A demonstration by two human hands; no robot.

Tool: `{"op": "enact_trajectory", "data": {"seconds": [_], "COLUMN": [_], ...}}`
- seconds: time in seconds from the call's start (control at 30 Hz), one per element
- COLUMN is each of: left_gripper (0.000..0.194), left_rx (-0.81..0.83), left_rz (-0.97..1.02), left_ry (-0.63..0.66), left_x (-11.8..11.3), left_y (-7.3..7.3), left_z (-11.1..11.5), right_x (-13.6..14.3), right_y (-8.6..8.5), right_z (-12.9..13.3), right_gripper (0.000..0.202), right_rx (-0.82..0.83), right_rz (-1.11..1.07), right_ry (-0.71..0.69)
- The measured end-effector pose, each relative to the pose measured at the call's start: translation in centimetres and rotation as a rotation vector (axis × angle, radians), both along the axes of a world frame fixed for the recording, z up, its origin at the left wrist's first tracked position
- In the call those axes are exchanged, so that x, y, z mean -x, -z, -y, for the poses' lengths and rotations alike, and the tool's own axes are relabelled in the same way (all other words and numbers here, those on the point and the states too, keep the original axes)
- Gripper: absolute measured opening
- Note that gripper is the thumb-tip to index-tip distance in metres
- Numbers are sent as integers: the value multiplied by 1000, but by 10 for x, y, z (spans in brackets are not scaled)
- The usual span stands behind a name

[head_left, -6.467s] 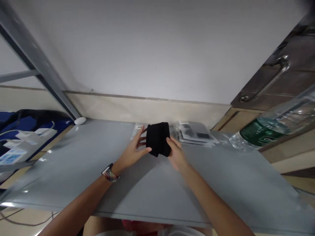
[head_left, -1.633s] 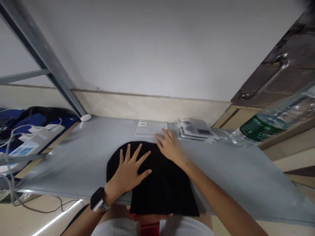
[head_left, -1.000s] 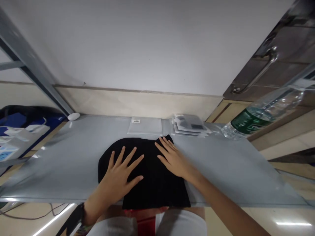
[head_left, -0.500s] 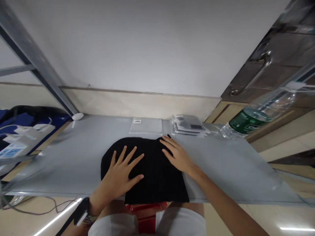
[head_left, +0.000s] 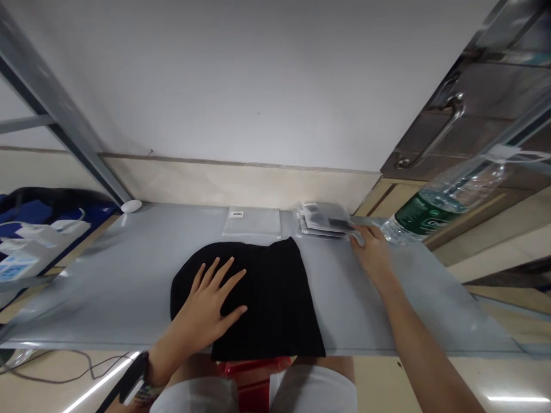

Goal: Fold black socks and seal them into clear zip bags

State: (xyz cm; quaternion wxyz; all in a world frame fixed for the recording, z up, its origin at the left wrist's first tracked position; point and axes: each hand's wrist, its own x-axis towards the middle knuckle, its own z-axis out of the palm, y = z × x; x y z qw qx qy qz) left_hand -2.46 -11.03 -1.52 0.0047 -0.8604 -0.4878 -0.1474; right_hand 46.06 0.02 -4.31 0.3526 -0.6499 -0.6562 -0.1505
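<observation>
A black cloth hood [head_left: 271,304], rounded at the left and widening toward the front edge, lies flat on the grey table. My left hand [head_left: 209,301] rests on its left part, fingers spread. Farther right, my right hand [head_left: 372,252] is at the right corner of a small stack of clear plastic bags [head_left: 325,221], thumb and fingers closed on a bag's edge. Dark contents show through the top bag. Left of that stack, a flat clear plastic bag [head_left: 252,223] with a white label lies by itself.
An upside-down-tilted water bottle [head_left: 426,215] with a green label hangs at the right beside a metal frame post. A white round object [head_left: 131,206] sits at the table's back left corner. White power strips [head_left: 38,244] are left of the table. The wall [head_left: 258,103] rises behind.
My right hand has left the hood's upper right corner and moved right to the stacked plastic bags. My left hand stays spread on the hood.
</observation>
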Motion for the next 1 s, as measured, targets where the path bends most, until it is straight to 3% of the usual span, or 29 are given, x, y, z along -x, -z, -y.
{"op": "enact_trajectory", "data": {"seconds": [0.2, 0.4, 0.5, 0.63, 0.77, 0.9, 1.0], "left_gripper": [59, 56, 54, 51, 47, 41, 40], "left_rx": [21, 27, 22, -2, -58, -137, -233], "left_rz": [39, 70, 97, 139, 212, 317, 442], "left_ry": [25, 40, 53, 67, 101, 180, 271], "left_x": [-9, -16, -17, -17, -27, -56, -89], "left_y": [-13, -19, -18, -21, -39, -66, -78], "left_z": [-8, -12, -13, -15, -21, -39, -66], "right_x": [10, -13, -22, -16, 15, 59, 88], "right_y": [-7, 5, 5, -18, -56, -83, -90], "right_z": [-3, -11, -15, -15, -6, 3, 7], "right_gripper": [34, 42, 34, 24, 17, 14, 17], "right_rx": [2, -23, -14, -94, -250, -317, -317], "right_rz": [-7, -46, -109, -129, -170, -136, -73], "right_ry": [-40, 12, -11, -75, -198, -351, -426]}}
